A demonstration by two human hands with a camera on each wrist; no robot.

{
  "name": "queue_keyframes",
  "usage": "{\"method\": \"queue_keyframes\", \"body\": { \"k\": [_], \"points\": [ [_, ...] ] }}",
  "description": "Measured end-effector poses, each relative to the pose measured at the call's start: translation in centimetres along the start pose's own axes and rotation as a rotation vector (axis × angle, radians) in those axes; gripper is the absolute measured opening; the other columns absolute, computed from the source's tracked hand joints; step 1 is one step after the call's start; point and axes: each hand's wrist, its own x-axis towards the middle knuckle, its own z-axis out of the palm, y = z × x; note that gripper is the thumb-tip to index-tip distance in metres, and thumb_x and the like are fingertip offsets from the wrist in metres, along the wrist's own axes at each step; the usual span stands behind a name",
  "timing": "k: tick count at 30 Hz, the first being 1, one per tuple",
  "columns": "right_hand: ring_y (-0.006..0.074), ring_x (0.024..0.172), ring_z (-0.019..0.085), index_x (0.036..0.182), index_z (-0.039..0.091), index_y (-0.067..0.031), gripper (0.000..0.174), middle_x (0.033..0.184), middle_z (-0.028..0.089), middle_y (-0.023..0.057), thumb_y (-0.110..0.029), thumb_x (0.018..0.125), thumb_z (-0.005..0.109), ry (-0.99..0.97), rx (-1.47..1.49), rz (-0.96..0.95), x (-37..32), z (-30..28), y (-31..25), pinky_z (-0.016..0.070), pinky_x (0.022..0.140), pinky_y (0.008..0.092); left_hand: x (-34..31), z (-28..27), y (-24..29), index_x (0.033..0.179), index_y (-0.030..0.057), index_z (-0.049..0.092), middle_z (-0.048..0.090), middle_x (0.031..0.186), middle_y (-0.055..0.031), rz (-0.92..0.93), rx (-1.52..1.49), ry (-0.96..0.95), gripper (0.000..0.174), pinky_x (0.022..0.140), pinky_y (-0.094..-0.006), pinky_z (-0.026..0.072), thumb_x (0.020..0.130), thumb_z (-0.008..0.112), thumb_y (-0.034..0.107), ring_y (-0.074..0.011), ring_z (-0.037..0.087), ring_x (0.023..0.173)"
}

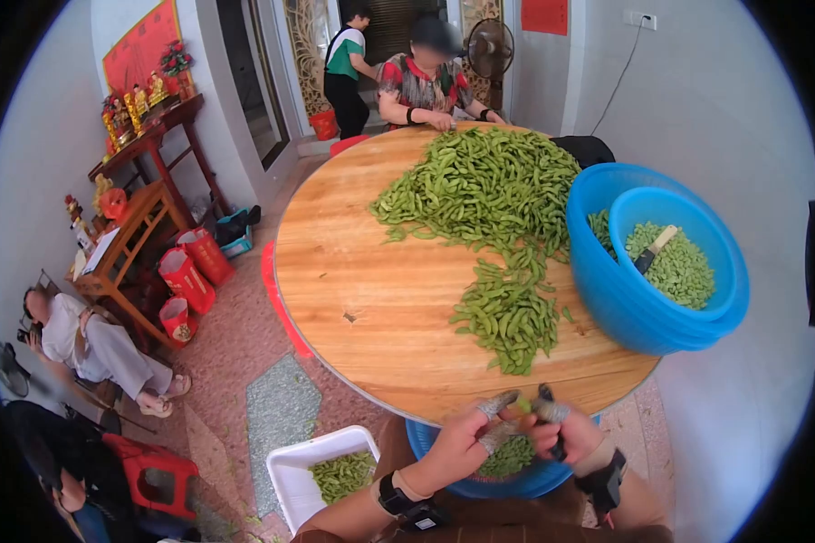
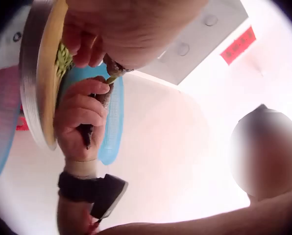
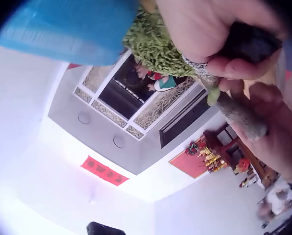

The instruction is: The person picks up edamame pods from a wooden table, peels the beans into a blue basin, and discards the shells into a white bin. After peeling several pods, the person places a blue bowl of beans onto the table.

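Observation:
Over the table's near edge, my left hand (image 1: pixel 455 445) pinches a green bean pod (image 3: pixel 213 96) between thumb and fingers, which wear grey wraps. Right beside it, my right hand (image 1: pixel 574 440) grips a black-handled tool (image 3: pixel 250 43), its fingertips at the pod; the tool's working end is hidden. In the left wrist view the dark handle end (image 2: pixel 87 138) pokes out below the right palm. Under both hands sits a blue basin (image 1: pixel 420 442) with shelled green beans (image 1: pixel 509 458) in it. A small heap of pods (image 1: pixel 509 319) lies on the wooden table (image 1: pixel 362 271) ahead.
A large pile of pods (image 1: pixel 489 181) covers the table's far side. Nested blue tubs (image 1: pixel 598 299) stand at the right, with shelled beans and a black-and-cream tool (image 1: pixel 656 250). A white bin (image 1: pixel 285 462) is on the floor, left. Another person (image 1: pixel 426 86) sits opposite.

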Motion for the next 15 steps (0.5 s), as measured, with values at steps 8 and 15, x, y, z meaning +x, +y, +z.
{"method": "queue_keyframes", "body": {
  "k": [8,15],
  "points": [
    [0.0056,0.054,0.043,0.111,0.049,-0.0085,0.021,0.081,0.054,0.0035,-0.017,0.092,0.055,-0.066,-0.162,-0.122,-1.9,-0.5,2.9,0.0354,0.048,0.0191,-0.3,2.9,-1.7,0.116,0.0053,0.056,0.059,0.089,-0.0029,0.061,-0.275,-0.047,0.028,0.068,-0.0244,0.0465,0.09,0.058,0.014,-0.0137,0.057,0.077],
    [0.0107,0.053,0.056,0.116,0.047,-0.0023,0.028,0.075,0.059,0.0035,-0.005,0.088,0.043,0.1,-1.154,-0.65,-4.4,1.3,2.5,0.0458,0.048,0.0246,0.0,3.1,-0.7,0.109,0.0037,0.056,0.059,0.081,-0.0002,-0.394,-0.371,-0.015,0.018,0.061,-0.0217,0.0453,0.093,0.053,0.012,-0.0066,0.053,0.069]
  ]
}}
